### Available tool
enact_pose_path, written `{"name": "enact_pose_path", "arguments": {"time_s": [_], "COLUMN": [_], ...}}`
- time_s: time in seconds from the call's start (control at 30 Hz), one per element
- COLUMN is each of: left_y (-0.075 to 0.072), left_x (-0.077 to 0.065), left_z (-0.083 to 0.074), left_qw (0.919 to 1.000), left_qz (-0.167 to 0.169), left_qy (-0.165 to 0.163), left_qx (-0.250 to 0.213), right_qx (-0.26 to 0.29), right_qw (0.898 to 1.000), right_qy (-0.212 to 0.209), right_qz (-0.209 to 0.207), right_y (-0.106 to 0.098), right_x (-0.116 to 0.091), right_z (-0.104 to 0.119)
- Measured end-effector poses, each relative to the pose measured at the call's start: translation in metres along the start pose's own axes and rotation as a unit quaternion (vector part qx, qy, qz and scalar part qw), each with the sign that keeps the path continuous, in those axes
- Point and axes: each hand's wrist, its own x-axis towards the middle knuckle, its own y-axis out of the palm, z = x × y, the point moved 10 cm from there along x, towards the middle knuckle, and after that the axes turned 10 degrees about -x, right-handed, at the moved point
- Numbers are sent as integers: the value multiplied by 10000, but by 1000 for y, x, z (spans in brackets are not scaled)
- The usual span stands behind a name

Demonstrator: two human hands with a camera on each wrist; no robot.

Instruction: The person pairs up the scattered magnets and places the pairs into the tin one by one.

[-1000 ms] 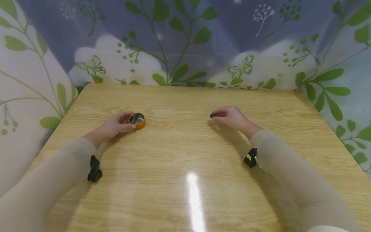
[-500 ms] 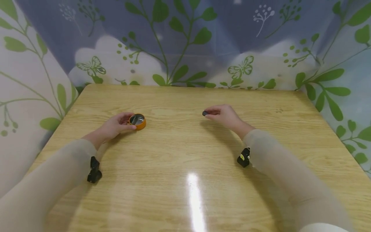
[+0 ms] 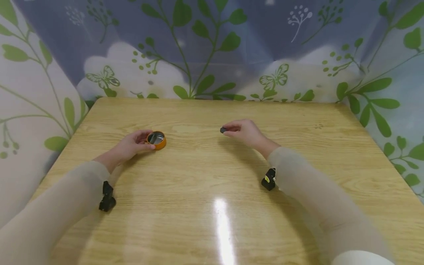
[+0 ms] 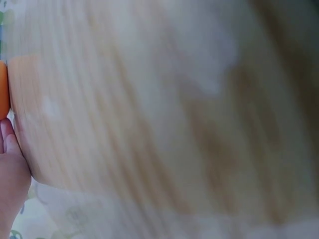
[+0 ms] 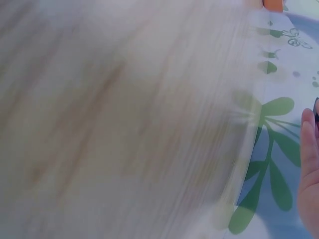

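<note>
On the left half of the table, my left hand point(image 3: 130, 145) grips a small round orange cup point(image 3: 161, 144) with a shiny metal-like inside, thumb at the near side and fingers at the far side. The cup's orange wall point(image 4: 4, 92) also shows at the edge of the left wrist view. Right of centre, my right hand point(image 3: 247, 133) pinches a small round black piece point(image 3: 223, 130) between thumb and fingertips, above the tabletop. A sliver of that black piece point(image 5: 316, 108) shows at the right edge of the right wrist view.
The wood-grain table point(image 3: 185, 176) reflects a bright light streak near its front. A leaf-patterned cloth point(image 3: 212, 48) hangs behind the table and along both sides. A black wrist camera point(image 3: 107, 197) sits on the left sleeve, another black camera point(image 3: 269, 179) on the right.
My right hand has moved left across the table with the black piece, closer to the orange cup. My left hand and the cup have stayed nearly still.
</note>
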Motion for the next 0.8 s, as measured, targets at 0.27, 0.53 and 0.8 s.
{"name": "enact_pose_path", "arguments": {"time_s": [0.27, 0.53, 0.8], "left_y": [-2, -2, -1], "left_x": [-3, 0, 1], "left_z": [1, -1, 1], "left_qw": [10000, 9999, 9998], "left_qz": [-50, -34, -83], "left_qy": [-75, 95, 125], "left_qx": [6, -92, -119], "right_qx": [11, 142, 305], "right_qw": [9999, 9992, 9981], "right_qy": [-121, -378, -464], "right_qz": [78, 43, 270], "right_y": [10, 22, 42], "right_x": [9, 21, 31], "right_z": [20, 45, 67]}}
